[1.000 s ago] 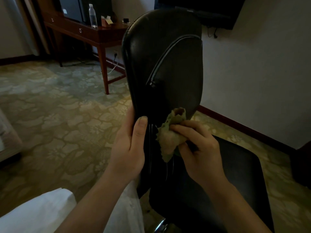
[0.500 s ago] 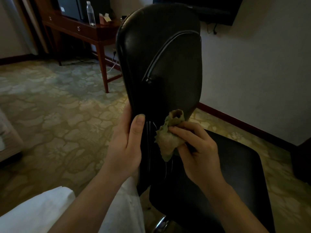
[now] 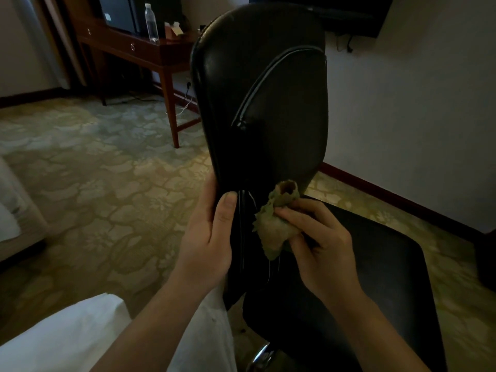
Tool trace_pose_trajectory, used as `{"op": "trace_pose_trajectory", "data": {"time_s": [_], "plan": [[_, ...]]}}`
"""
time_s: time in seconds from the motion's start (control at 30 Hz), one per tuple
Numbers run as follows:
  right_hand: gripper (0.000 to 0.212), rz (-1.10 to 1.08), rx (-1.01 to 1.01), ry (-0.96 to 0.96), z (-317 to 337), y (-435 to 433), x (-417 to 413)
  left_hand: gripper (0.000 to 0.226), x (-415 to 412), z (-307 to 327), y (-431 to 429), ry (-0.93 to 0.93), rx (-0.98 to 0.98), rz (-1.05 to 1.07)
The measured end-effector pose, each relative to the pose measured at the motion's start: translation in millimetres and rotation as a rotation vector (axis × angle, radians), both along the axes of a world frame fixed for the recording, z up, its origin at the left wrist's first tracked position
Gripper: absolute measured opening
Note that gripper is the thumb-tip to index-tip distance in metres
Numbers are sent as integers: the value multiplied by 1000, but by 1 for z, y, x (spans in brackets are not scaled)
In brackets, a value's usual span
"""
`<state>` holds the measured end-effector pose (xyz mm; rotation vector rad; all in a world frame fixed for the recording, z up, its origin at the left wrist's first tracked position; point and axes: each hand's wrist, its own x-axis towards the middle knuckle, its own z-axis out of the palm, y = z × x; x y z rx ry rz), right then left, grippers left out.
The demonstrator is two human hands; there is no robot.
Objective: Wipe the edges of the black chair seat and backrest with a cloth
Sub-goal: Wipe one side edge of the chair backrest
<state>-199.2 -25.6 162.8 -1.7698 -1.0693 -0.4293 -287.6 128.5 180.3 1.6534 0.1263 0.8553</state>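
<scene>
1. While the left hand grips the left edge of the black backrest low down, thumb laid flat on the front face and the other fingers wrapped out of sight behind, the chair stands upright in the middle of the view.
2. Right hand has its fingers curled round a bunched olive-green cloth, pinching it tight. The cloth is pressed against the lower part of the backrest, just right of the left thumb.
3. Black seat sits below and to the right of the right hand, stretching toward the near right. Can't tell if the wrist touches it.
4. Far left there's a wooden desk with a clear water bottle standing on it, plus a small box just beside the bottle.
5. Patterned carpet covers the floor, a dark screen hangs on the far wall, and white fabric fills the near left corner.
</scene>
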Motion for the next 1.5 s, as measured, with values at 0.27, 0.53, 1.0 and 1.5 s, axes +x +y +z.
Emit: {"op": "trace_pose_trajectory", "data": {"time_s": [0.27,0.53,1.0,1.5], "plan": [[32,-37,44,-39,22,16,-3,51,2,-3,2,-10,-8,-16],[31,-10,62,44,4,7,-6,60,3,-6,4,-12,-8,4],[18,-52,120,420,16,12,-11,50,0,-4,1,4,-31,8],[16,-79,183,533,35,17,-12,38,-1,1,1,-4,-16,-15]]}}
